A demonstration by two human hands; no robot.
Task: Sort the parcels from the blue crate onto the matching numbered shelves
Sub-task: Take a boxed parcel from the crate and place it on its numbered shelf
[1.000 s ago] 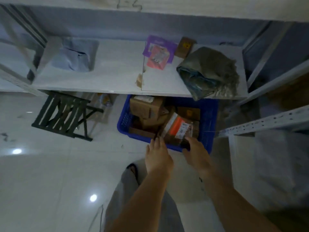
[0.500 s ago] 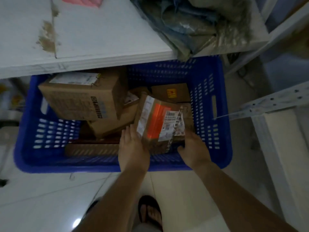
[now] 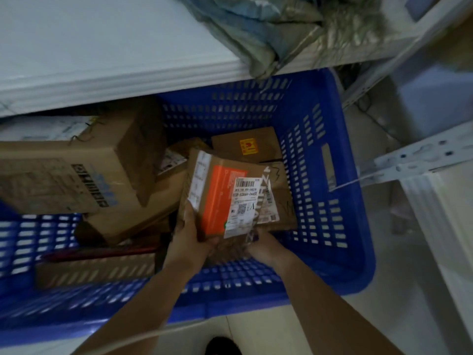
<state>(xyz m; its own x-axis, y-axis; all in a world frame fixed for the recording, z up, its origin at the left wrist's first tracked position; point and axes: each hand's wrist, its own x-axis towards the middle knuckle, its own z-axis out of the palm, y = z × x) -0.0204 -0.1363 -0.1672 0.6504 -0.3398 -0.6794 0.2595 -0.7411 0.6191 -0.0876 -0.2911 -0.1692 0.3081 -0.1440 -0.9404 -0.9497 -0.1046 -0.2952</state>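
Observation:
A blue slotted crate (image 3: 320,175) stands on the floor, partly under a white shelf (image 3: 102,47). Inside lie several cardboard parcels. A brown parcel with an orange patch and a white barcode label (image 3: 220,196) is tilted up near the crate's front. My left hand (image 3: 186,239) grips its lower left edge. My right hand (image 3: 263,245) holds its lower right corner from beneath. A large box with blue print (image 3: 76,175) fills the crate's left side. A small box with a yellow sticker (image 3: 245,146) lies at the back.
A crumpled grey-green bag (image 3: 268,26) lies on the shelf and hangs over its edge above the crate. A white perforated metal rail (image 3: 422,160) juts in at the right, beside a white upright panel (image 3: 440,226). Pale floor tiles surround the crate.
The view has closed in on the crate. Both hands went from reaching toward the orange-patched parcel to gripping it, and its near end is now lifted and tilted up.

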